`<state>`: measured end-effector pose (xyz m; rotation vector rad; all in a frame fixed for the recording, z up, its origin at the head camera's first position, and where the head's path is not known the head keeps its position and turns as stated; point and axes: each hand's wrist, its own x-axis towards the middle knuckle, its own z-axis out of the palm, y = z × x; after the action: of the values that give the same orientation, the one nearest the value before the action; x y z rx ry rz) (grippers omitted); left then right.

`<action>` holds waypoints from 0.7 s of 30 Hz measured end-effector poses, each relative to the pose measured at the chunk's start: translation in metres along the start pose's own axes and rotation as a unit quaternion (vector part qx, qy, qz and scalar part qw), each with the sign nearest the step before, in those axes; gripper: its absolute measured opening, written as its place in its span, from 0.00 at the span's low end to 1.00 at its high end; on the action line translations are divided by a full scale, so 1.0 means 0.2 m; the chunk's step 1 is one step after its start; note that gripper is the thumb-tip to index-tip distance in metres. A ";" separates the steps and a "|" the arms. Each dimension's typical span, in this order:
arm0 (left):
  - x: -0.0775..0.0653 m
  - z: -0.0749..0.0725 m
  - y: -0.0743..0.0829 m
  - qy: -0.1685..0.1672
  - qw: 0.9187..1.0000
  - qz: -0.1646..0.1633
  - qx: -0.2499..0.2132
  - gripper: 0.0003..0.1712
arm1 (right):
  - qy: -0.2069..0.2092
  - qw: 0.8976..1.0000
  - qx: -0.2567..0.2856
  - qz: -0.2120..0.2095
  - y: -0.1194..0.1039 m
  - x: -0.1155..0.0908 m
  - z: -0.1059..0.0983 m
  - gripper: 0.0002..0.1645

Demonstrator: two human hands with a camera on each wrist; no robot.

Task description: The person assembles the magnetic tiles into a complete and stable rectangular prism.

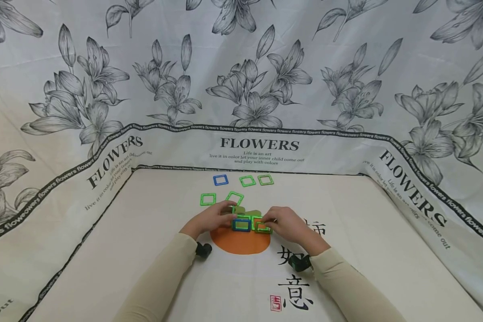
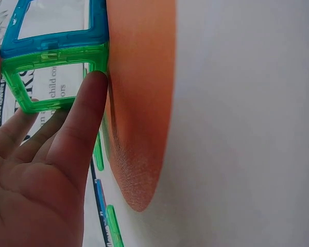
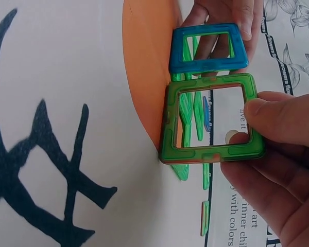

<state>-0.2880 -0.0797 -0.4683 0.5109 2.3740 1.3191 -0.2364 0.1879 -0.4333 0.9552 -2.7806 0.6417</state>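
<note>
The right hand (image 1: pixel 286 222) pinches a green square (image 3: pixel 211 154) by its top edge, just right of the blue-fronted box (image 2: pixel 72 56), short of the table's (image 1: pixel 338 201) far edge. The left hand (image 1: pixel 209 219) grips that box from the left.

Glossy transl. plastic frames (image 3: pixel 211 154), matt cloth backdrop (image 1: pixel 241 114), smooth matt tbl. (image 1: pixel 366 214)

a flat cream tabletop (image 1: pixel 104 250) bears a printed orange disc (image 1: pixel 241 243); beyond it lie a blue square plastic frame (image 1: pixel 222 184) and several green square plastic frames (image 1: pixel 208 205), a blue-and-green plastic frame cluster (image 1: pixel 241 230) at the disc's far edge.
</note>
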 end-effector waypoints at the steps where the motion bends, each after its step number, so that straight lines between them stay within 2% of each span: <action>1: 0.00 0.00 0.00 0.000 1.000 -0.001 0.000 0.32 | 0.000 1.000 0.001 -0.002 0.00 0.00 0.00 0.07; 13: 0.01 0.00 -0.01 0.003 1.000 -0.008 -0.002 0.30 | 0.001 1.000 0.005 0.001 -0.01 0.02 0.02 0.07; 21: 0.00 0.00 0.01 0.004 1.000 -0.014 -0.001 0.30 | 0.009 1.000 0.000 -0.004 -0.01 0.02 0.02 0.06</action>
<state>-0.2877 -0.0784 -0.4677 0.4712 2.3773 1.3151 -0.2377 0.1819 -0.4359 0.9545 -2.7606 0.6470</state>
